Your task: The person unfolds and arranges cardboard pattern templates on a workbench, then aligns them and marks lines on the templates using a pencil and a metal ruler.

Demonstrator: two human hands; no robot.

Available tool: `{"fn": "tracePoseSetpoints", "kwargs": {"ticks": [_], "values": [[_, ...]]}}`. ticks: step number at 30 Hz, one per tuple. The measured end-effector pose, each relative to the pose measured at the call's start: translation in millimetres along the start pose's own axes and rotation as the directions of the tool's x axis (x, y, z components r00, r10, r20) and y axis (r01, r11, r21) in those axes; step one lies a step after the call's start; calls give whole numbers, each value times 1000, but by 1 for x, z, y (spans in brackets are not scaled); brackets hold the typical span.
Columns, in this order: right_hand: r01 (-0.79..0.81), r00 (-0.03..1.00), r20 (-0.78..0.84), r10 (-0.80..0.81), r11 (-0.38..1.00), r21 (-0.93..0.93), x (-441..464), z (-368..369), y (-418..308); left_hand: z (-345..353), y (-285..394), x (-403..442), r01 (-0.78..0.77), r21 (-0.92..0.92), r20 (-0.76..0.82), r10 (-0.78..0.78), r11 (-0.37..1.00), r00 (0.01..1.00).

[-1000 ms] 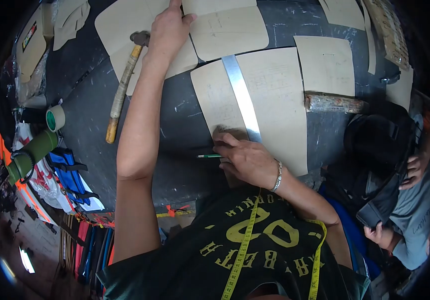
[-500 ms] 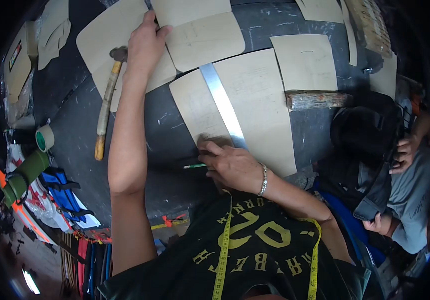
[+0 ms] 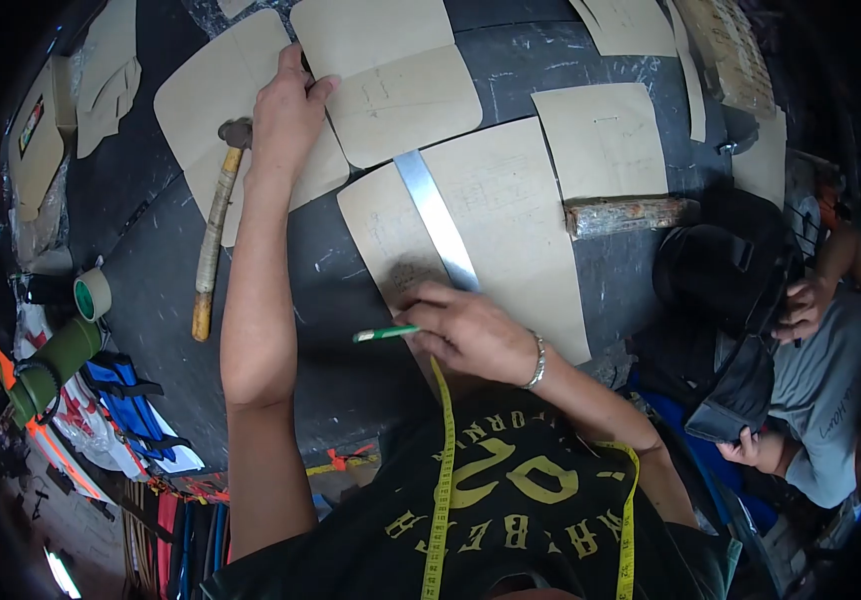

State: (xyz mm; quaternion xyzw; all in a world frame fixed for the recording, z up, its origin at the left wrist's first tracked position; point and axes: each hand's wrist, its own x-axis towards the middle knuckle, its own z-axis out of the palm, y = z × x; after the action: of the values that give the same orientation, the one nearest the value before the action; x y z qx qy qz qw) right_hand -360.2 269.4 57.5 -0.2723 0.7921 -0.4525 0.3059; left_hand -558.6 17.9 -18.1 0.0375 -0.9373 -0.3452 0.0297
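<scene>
My left hand (image 3: 288,115) lies at the top of the bench, its thumb and forefinger spread, touching the brown cardboard pieces (image 3: 215,85) where two meet. Beside that wrist lies a hammer (image 3: 215,235) with a taped wooden handle. My right hand (image 3: 475,335), wearing a bracelet, has its fingers closed around a green pencil (image 3: 385,333) that points left. It is over the lower end of a marked cardboard sheet (image 3: 515,220). A metal ruler (image 3: 435,220) lies across this sheet, its lower end next to my right fingers. A yellow tape measure (image 3: 440,480) hangs round my neck.
A wooden block (image 3: 630,215) lies against another cardboard piece (image 3: 600,140). On the right, a person's hands (image 3: 805,310) touch a black bag (image 3: 715,290). Tape (image 3: 93,294) and a green cylinder (image 3: 55,370) stand at the left edge of the dark bench (image 3: 330,280).
The green pencil has turned and shows more of its length on the left of my right hand. My left hand stays at the cardboard. The view has shifted slightly.
</scene>
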Motion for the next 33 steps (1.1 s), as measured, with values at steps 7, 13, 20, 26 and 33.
{"fn": "tracePoseSetpoints", "kwargs": {"ticks": [7,13,20,26,33], "values": [[-13,942,-330,63,989,150,9,-40,20,-2,4,0,75,-60,14,-74,995,997],[-193,776,-506,376,906,376,8,-65,43,-8,14,-1,112,-99,42,-108,989,993],[154,629,-740,236,896,416,48,-67,73,-7,12,-3,85,-95,26,-83,992,996],[133,582,-766,273,898,420,69,-78,92,1,-1,-2,43,-50,-12,-44,998,999],[75,576,-762,295,910,409,77,-85,97,-2,4,-3,71,-58,3,-71,996,997]]}}
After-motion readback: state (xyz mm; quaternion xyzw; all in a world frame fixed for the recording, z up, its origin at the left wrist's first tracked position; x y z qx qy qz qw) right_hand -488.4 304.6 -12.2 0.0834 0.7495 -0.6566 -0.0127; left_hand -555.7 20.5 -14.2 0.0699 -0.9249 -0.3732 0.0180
